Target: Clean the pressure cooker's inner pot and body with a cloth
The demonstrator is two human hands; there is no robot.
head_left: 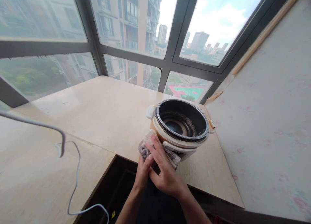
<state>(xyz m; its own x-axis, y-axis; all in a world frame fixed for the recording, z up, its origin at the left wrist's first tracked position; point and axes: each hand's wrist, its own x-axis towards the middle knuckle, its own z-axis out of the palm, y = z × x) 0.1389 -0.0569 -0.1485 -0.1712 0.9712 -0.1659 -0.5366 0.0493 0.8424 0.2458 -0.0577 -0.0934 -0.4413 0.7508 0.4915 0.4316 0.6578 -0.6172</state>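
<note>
A round cooker body (181, 128), cream outside and dark inside, stands open without a lid on the pale counter (104, 113) near the window corner. A grey-white cloth (148, 146) is pressed against its near left side. My right hand (164, 172) lies on the cloth, fingers stretched flat toward the cooker's rim. My left hand (143, 173) sits just beside and partly under the right one, its fingers curled into the cloth's lower edge.
A white cable (73, 172) loops over the counter's left part and hangs down the front edge. A pale wall (267, 120) rises right of the cooker. Large windows (136, 29) run behind the counter. A dark recess (116, 188) opens below the counter edge.
</note>
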